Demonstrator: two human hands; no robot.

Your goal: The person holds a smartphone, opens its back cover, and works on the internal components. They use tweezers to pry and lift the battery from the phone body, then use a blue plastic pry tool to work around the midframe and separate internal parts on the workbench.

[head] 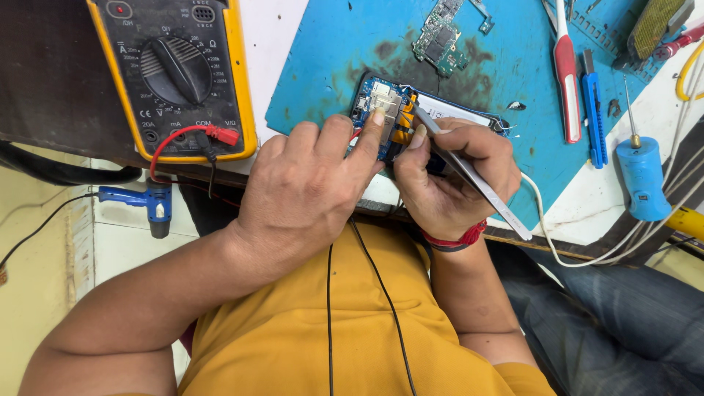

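An opened phone (411, 110) with a blue inner board and a white battery lies on a stained blue work mat (345, 51). My left hand (312, 183) rests over its near end, index fingertip pressing a small metal part on the board. My right hand (451, 180) grips metal tweezers (469, 172), whose tips point at the board beside that fingertip. A red thread band circles my right wrist.
A yellow multimeter (176, 73) with red and black leads sits at the left. On the mat lie a loose green circuit board (438, 37), a red-handled tool (566, 73) and a blue tool (594, 106). A blue cylindrical tool (642, 176) and cables lie right.
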